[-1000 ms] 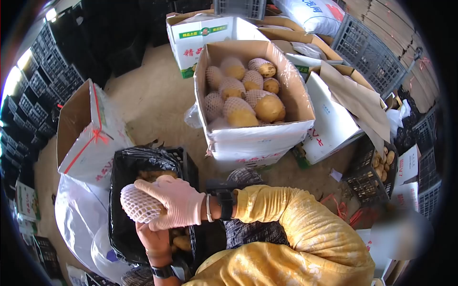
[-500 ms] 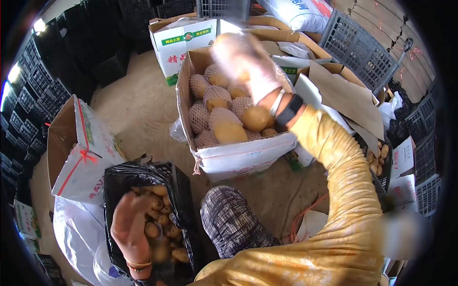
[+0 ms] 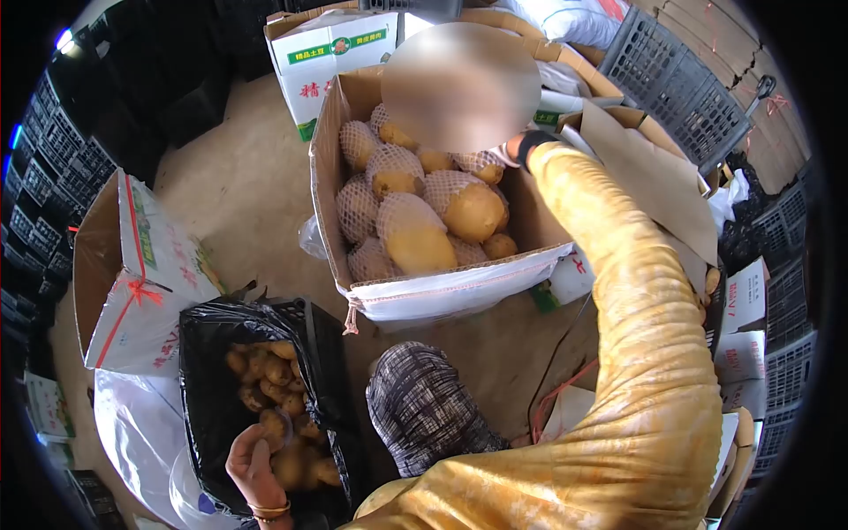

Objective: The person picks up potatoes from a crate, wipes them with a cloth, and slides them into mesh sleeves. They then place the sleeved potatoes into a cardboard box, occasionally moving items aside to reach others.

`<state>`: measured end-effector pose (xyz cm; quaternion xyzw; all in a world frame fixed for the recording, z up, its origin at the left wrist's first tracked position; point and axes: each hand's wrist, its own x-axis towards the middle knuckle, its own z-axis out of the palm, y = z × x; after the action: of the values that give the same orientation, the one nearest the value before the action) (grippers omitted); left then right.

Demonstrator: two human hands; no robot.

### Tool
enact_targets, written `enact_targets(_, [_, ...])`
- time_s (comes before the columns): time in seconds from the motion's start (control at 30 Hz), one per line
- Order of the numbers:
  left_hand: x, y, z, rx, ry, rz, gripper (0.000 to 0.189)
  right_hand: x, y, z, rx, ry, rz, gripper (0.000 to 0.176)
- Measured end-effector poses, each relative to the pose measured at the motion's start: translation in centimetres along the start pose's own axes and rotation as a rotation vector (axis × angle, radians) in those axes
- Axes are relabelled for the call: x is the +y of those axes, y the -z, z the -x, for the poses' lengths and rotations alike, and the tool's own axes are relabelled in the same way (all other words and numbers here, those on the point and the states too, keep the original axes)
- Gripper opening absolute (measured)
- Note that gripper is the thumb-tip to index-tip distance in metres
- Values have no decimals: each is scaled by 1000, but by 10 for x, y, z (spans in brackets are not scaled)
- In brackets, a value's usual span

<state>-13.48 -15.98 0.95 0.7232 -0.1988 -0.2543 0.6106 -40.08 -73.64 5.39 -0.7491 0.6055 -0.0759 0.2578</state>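
Observation:
Inside the black-lined crate (image 3: 201, 389) at lower left, my left hand (image 3: 254, 464) is curled beside loose potatoes (image 3: 276, 375); its fingertips are near one potato, and whether it grips anything is unclear. My right arm, in a yellow sleeve, reaches to the far right part of the open carton (image 3: 450, 296). A blurred patch covers my right hand, so its fingers and anything in them are hidden; only the wrist with a dark band shows. Large potatoes in white foam nets (image 3: 415, 234) fill the left and middle of the carton.
A white carton (image 3: 168, 274) tied with red string stands at left. Another printed carton (image 3: 331, 57) is behind the potato carton. Grey plastic crates (image 3: 676, 88) and brown paper (image 3: 645, 177) lie at the right. My checked knee (image 3: 428, 406) is between crate and carton.
My left hand has moved lower within the crate, uncovering more potatoes. My right forearm has shifted up and away over the carton. The view has shifted slightly.

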Motion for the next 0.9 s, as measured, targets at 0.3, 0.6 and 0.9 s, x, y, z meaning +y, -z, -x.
enact_targets(0.3, [-13,-29,6,-5,137,109,24,-10,-27,6,31,36,202,66])
enact_targets(0.6, [32,-93,-17,-103,-104,-232,21,-2,-36,-5,73,-29,74,69])
enact_targets(0.9, [156,-338,-114,-1090,-1214,-783,45,3,-42,-13,57,2,178,54])
